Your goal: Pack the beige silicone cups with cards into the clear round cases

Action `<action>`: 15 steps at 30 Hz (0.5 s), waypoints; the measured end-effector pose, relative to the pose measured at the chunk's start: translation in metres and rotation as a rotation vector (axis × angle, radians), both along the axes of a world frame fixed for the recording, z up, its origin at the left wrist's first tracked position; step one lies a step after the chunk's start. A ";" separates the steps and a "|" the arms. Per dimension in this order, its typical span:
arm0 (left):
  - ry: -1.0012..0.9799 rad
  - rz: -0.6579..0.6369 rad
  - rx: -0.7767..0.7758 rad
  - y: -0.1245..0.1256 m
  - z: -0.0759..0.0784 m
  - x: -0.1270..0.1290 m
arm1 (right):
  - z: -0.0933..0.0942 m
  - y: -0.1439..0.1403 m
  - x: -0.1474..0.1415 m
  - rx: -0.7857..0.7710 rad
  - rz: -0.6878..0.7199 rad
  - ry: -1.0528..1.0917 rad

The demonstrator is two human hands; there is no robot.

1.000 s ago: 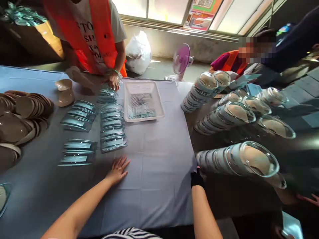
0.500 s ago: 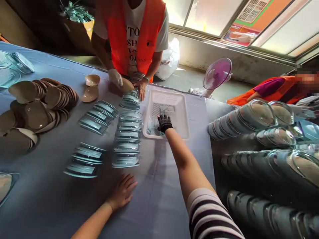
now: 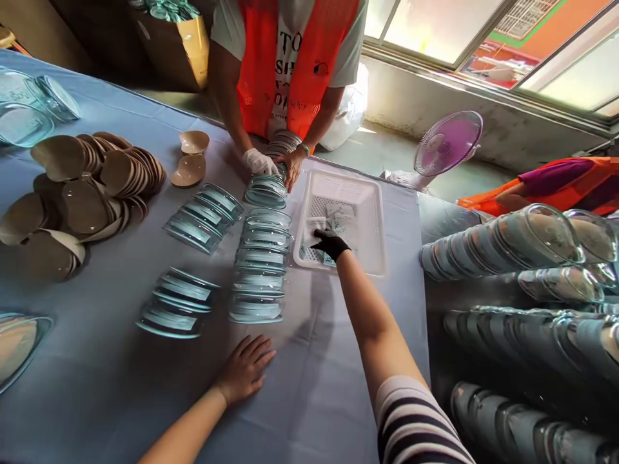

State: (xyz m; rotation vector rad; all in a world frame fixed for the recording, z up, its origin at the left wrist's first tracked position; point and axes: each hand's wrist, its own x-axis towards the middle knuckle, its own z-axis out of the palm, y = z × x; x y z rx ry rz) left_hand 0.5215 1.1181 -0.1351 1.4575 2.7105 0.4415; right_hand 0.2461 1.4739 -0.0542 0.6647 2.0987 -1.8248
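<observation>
1. Since the frame half a second earlier, the gloved right hand [image 3: 329, 244] had drawn back toward the near edge of the white basket [image 3: 372, 212], fingers pinched on a small pale sachet [image 3: 329, 259]; the bare left hand [image 3: 246, 369] had barely shifted on the blue tablecloth [image 3: 314, 386].
2. That left hand lay flat and open, gripping nothing, just below the nearest row of clear lidded cases [image 3: 258, 283].
3. Risk, as judged: the pinch looked light, so the sachet could slip back among the loose sachets [image 3: 338, 216] in the basket.
4. Risk: the reaching forearm passed close beside the case row, and a sideways brush could topple the leaning stack.
5. Containers: the basket held only a thin scatter of sachets on its perforated floor.
6. Each clear case seemed to carry a printed card; contents otherwise could not be told.
7. Across the table, a person's gloved hand [image 3: 258, 161] steadied another stack of cases [image 3: 265, 191].
8. Tan cup-shaped pads [image 3: 91, 193] lay heaped at far left.
</observation>
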 end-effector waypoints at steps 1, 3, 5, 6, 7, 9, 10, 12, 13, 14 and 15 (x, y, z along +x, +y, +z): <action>-0.003 0.000 0.002 0.000 0.000 0.000 | -0.003 -0.011 0.000 -0.022 0.013 -0.045; -0.010 -0.003 -0.009 0.000 -0.001 0.001 | -0.007 -0.030 -0.002 -0.034 0.029 -0.124; -0.028 0.000 -0.036 0.000 -0.002 0.002 | -0.008 -0.042 -0.005 -0.014 0.023 -0.176; -0.042 0.004 -0.051 0.000 -0.002 0.003 | -0.007 -0.045 -0.006 0.006 0.016 -0.193; -0.060 0.008 -0.066 0.000 -0.003 0.004 | -0.005 -0.046 -0.008 0.029 0.010 -0.202; -0.096 0.018 -0.079 0.001 -0.003 0.005 | -0.001 -0.046 -0.009 0.071 0.012 -0.205; -0.110 0.021 -0.079 0.001 -0.004 0.006 | 0.000 -0.046 -0.009 0.087 0.022 -0.205; -0.135 0.025 -0.072 0.002 -0.004 0.006 | 0.003 -0.045 -0.009 0.119 0.049 -0.213; -0.149 0.026 -0.071 0.003 -0.005 0.006 | 0.003 -0.046 -0.010 0.138 0.060 -0.224; -0.163 0.025 -0.073 0.003 -0.005 0.006 | 0.003 -0.046 -0.010 0.159 0.069 -0.234; -0.180 0.021 -0.077 0.004 -0.006 0.006 | 0.002 -0.048 -0.011 0.182 0.073 -0.239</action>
